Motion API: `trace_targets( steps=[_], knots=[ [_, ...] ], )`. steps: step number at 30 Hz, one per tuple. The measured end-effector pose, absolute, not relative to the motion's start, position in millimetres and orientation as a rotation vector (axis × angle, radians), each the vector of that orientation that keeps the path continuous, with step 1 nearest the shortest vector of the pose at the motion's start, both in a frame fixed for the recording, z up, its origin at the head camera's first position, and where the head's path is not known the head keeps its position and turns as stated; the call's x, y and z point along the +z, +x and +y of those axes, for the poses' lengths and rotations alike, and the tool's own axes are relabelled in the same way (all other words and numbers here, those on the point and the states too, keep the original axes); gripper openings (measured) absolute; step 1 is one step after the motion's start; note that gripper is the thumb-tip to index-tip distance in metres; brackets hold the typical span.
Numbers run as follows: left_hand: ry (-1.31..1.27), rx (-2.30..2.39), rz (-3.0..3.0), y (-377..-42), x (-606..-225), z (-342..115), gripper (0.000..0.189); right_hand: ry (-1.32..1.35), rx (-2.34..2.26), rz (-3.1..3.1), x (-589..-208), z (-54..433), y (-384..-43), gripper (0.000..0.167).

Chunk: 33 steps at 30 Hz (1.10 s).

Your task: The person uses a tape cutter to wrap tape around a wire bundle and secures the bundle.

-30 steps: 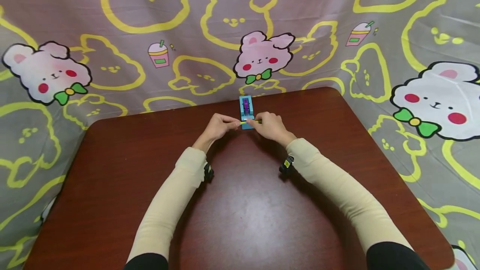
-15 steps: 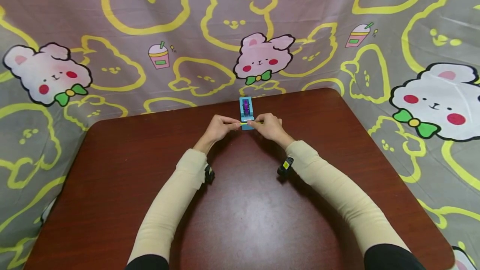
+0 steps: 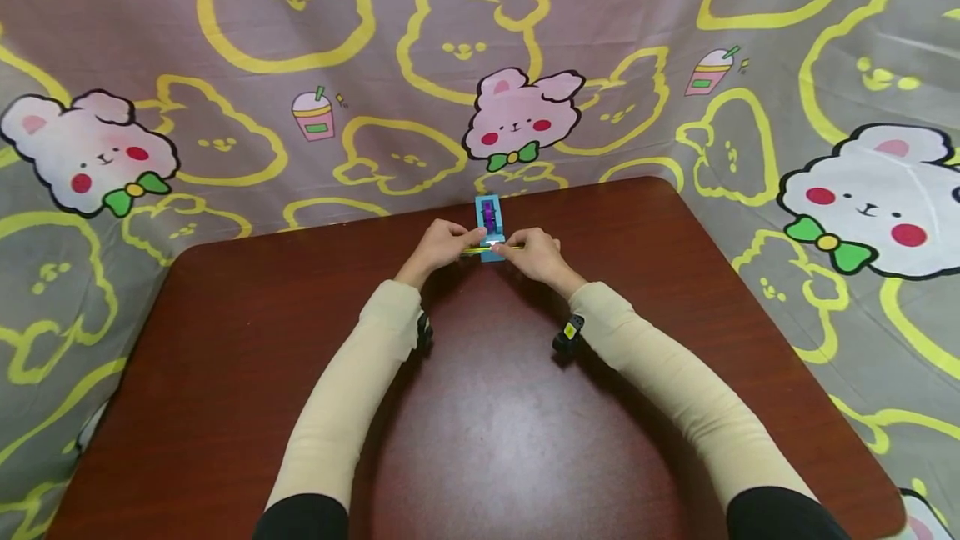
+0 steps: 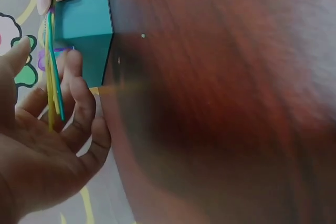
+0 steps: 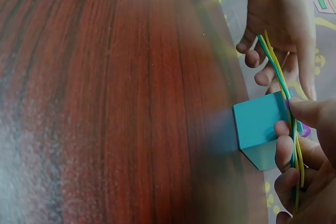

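My right hand (image 3: 536, 252) pinches a bundle of thin yellow and green wire-like strands (image 5: 275, 66) between thumb and fingers, near a small purple band (image 5: 287, 104) around them. Fingers loosely spread, my left hand (image 3: 441, 245) is around the bundle's other end without visibly gripping it; its thumb reaches toward the blue stand in the head view. That blue stand (image 4: 86, 17), holding a purple wheel-like part (image 3: 489, 215), resembles a tape dispenser. It sits at the table's far edge, just behind the strands. The hands partly hide its near end.
A dark reddish-brown table (image 3: 480, 407) spreads out in front of the stand. Behind and beside it hangs a patterned cloth (image 3: 405, 15) with cartoon rabbits. Each wrist carries a small black camera (image 3: 567, 337).
My left hand has let go of the strand ends, and its fingers have opened and shifted slightly toward the stand. The right hand keeps its pinch in nearly the same place.
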<state>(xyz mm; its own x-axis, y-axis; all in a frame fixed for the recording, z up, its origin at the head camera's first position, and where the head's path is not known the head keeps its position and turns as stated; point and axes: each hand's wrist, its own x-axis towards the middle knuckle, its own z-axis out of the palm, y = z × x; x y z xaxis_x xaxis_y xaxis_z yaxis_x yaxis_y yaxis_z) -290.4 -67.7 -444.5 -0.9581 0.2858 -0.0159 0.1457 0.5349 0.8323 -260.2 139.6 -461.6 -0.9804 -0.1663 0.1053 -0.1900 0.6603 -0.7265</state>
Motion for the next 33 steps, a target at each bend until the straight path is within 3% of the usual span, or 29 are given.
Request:
trace_targets(
  steps=[10,33],
  knots=[
    [0.179,1.23,2.716,-295.2,-441.2,-52.6,0.048,0.316,1.276,-2.816,-468.6,138.4,-258.5,0.031],
    [0.124,1.398,2.621,-296.0,-441.0,-44.8,0.042,0.284,1.237,-2.806,-465.5,138.3,-260.3,0.031]
  ],
)
